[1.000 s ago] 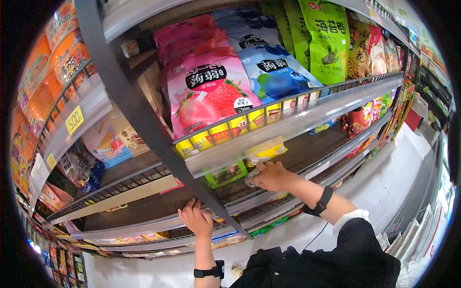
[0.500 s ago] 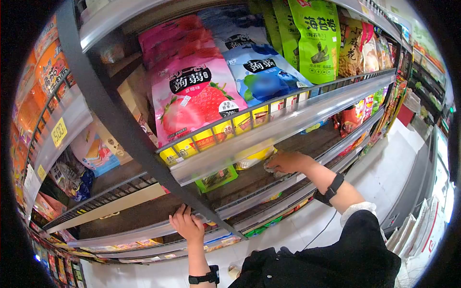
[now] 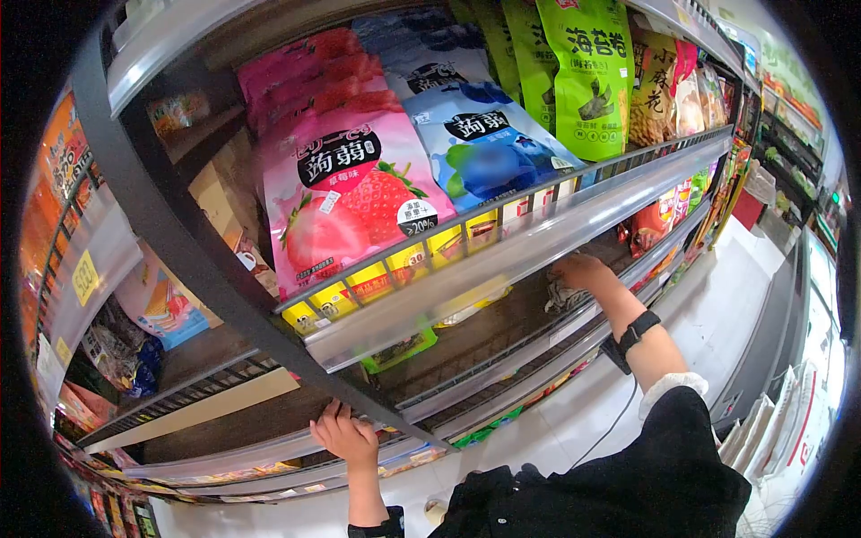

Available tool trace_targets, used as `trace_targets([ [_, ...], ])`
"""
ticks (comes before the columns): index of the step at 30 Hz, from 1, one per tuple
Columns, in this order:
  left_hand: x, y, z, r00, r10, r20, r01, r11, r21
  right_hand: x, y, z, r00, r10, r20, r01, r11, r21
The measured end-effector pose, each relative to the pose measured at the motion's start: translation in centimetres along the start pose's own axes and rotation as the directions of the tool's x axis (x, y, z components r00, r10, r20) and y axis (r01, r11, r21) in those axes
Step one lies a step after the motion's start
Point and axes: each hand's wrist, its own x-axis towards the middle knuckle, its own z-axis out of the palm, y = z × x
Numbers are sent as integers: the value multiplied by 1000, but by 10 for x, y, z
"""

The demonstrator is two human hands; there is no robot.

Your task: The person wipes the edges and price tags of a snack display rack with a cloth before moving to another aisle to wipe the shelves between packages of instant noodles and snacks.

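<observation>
My right hand (image 3: pixel 583 271) reaches onto a brown shelf board (image 3: pixel 484 345) under the upper shelf, its fingers closed on a crumpled grey cloth (image 3: pixel 567 294). My left hand (image 3: pixel 345 434) rests on the front edge of the lower shelf, beside the dark upright post, with its fingers bent over the edge and nothing visible in it. On the board, left of my right hand, lie a green packet (image 3: pixel 401 350) and a yellow packet (image 3: pixel 471 307), both partly hidden by the upper shelf rail.
Above stand pink strawberry bags (image 3: pixel 345 193), blue bags (image 3: pixel 491 134) and green bags (image 3: pixel 587 81) behind a wire rail. A black post (image 3: pixel 193 224) slants down between the shelf sections. Orange bags are at the far left. White floor (image 3: pixel 556 421) lies below.
My right hand has moved right along the board with the cloth, away from the yellow packet. My left hand stays at the shelf edge. The view has shifted slightly.
</observation>
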Motion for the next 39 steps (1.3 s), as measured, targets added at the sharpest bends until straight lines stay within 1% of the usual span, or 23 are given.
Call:
trace_targets([
  [1, 0, 0, 1, 1000, 3, -8, -3, 1000, 5, 1, -4, -4, 990, 106, 90, -104, 994, -35],
  [2, -1, 1, 2, 1000, 3, -15, -3, 1000, 8, 7, -5, 2, 990, 109, 92, -105, 994, -43],
  [4, 0, 4, 0, 1000, -24, -5, 24, 1000, -4, 30, -3, 26, 981, 51, -187, -83, 982, -168],
  [5, 2, 5, -1, 999, -37, 2, 37, 999, -8, 41, -2, 33, 981, 47, -190, -82, 981, -178],
  [6, 1, 4, 1, 999, -44, -4, 44, 999, -7, 51, -4, 36, 875, -41, -482, -94, 963, -252],
  [7, -1, 1, 3, 999, -36, -15, 37, 999, 11, 60, -5, 40, 680, -150, -718, -125, 941, -315],
  [12, -3, 0, 7, 999, -32, -30, 33, 998, 59, 49, -26, 28, 757, -196, -623, 54, 969, -240],
  [15, -3, 1, 5, 999, -31, -29, 32, 999, 29, 31, -38, 13, 794, -218, -568, 132, 973, -189],
  [17, -2, 0, 3, 999, 1, -35, 0, 1000, 15, 18, -49, 3, 900, -266, -344, 219, 961, -172],
  [18, -1, 0, 1, 999, 6, -34, -5, 1000, 14, 16, -49, 7, 901, -263, -345, 216, 962, -167],
  [20, 0, 3, -1, 1000, -25, 15, 24, 1000, 18, 10, -48, 11, 919, -232, -318, 257, 966, 39],
  [21, 1, 3, -1, 1000, -18, 13, 18, 1000, 13, 6, -47, 9, 920, -224, -322, 250, 967, 41],
  [23, 0, 2, -1, 1000, 6, -4, -6, 1000, 18, -7, -49, 3, 977, -131, -168, 142, 989, 52],
  [24, 0, 2, -2, 1000, 13, -4, -13, 1000, 11, -19, -51, -6, 978, -122, -170, 133, 990, 56],
  [26, 0, 1, -4, 999, -8, 43, 8, 1000, -7, -41, -50, -22, 992, 20, -123, -19, 1000, 7],
  [27, 0, 0, -4, 999, 0, 43, 0, 1000, -13, -43, -43, -21, 992, 28, -125, -27, 1000, 12],
  [29, 0, -1, -4, 999, 5, 45, -4, 1000, -21, -43, -16, -10, 965, 159, -209, -150, 987, 61],
  [31, 0, 0, -5, 999, 3, 47, -2, 1000, -25, -18, 31, 18, 965, 174, -197, -168, 985, 49],
  [33, 1, 1, -6, 999, -1, 47, 2, 1000, -27, -19, 45, 19, 965, 186, -186, -183, 983, 35],
  [35, 2, 1, -6, 999, 12, 37, -11, 1000, -18, -24, 56, 20, 921, 329, -208, -318, 944, 88],
  [36, 1, 0, -6, 999, 14, 36, -14, 1000, -18, -23, 59, 21, 921, 330, -208, -318, 944, 90],
  [38, 0, -1, -5, 999, 6, 39, -5, 1000, -26, -22, 66, 21, 848, 460, -262, -451, 887, 100],
  [39, 0, -1, -5, 999, 4, 39, -3, 1000, -22, -21, 70, 21, 850, 457, -262, -447, 889, 100],
])
